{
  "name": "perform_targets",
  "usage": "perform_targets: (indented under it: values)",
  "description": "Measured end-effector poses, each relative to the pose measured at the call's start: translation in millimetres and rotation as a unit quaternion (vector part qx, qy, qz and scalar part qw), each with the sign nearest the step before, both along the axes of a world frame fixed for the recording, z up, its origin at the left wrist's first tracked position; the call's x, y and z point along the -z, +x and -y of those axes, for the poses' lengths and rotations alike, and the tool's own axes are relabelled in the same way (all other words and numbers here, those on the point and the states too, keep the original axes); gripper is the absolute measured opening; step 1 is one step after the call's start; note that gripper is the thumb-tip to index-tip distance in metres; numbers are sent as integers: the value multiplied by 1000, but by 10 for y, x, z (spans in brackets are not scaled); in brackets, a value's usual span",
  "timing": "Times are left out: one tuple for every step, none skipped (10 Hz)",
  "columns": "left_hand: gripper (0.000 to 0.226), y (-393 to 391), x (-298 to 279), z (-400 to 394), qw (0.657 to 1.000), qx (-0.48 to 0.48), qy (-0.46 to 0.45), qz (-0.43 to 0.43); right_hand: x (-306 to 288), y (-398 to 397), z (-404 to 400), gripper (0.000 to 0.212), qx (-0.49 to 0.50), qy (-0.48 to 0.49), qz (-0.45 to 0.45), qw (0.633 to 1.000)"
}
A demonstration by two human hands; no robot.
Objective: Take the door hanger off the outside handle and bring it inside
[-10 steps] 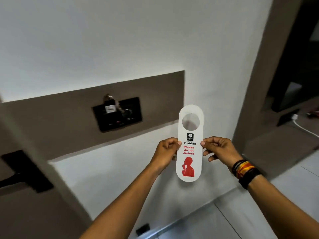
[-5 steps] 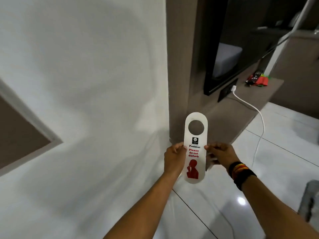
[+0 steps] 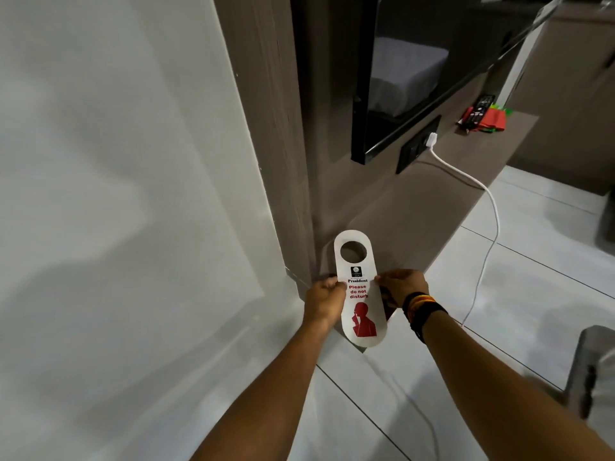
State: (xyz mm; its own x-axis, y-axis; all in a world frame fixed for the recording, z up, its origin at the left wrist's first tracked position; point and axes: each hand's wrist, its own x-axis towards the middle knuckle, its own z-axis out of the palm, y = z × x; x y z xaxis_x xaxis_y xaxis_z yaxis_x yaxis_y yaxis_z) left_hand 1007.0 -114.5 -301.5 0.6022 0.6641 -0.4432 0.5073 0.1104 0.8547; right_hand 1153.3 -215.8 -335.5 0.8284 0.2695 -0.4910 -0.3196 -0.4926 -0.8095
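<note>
You hold the white oblong card door hanger (image 3: 359, 294) upright in front of you, round hole at its top end, red "Please do not disturb" print and a red figure on the face towards you. Your left hand (image 3: 324, 302) pinches its left edge at mid-height, thumb on the front. Your right hand (image 3: 401, 286) pinches the right edge at the same height, so both hands are clamped on the hanger, one each side. A stack of black, orange and yellow wristbands (image 3: 422, 311) sits on your right wrist.

The hanger is in the air above the glossy white tiled floor (image 3: 532, 277), just in front of the corner where the plain white wall (image 3: 116, 161) meets the grey-brown wood-grain panel (image 3: 266, 128). Behind it runs a low grey-brown worktop (image 3: 416, 211). A white charger cable (image 3: 489, 234) hangs from a black wall socket (image 3: 417, 151) down to the floor. A black-framed screen (image 3: 399, 78) is mounted above. Red and green items (image 3: 489, 118) lie at the worktop's far end; too blurred to identify.
</note>
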Motion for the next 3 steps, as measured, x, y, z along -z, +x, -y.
perform_targets:
  values:
    - [29,-51,57,-16,994,38,106,-6,-38,-24,-1,12,-3,38,0,999]
    - [44,-260,-6,25,951,95,293,-18,-142,-196,30,20,-37,-3,130,991]
    - [66,-463,-139,40,872,126,472,17,-278,-513,32,38,-93,-53,399,911]
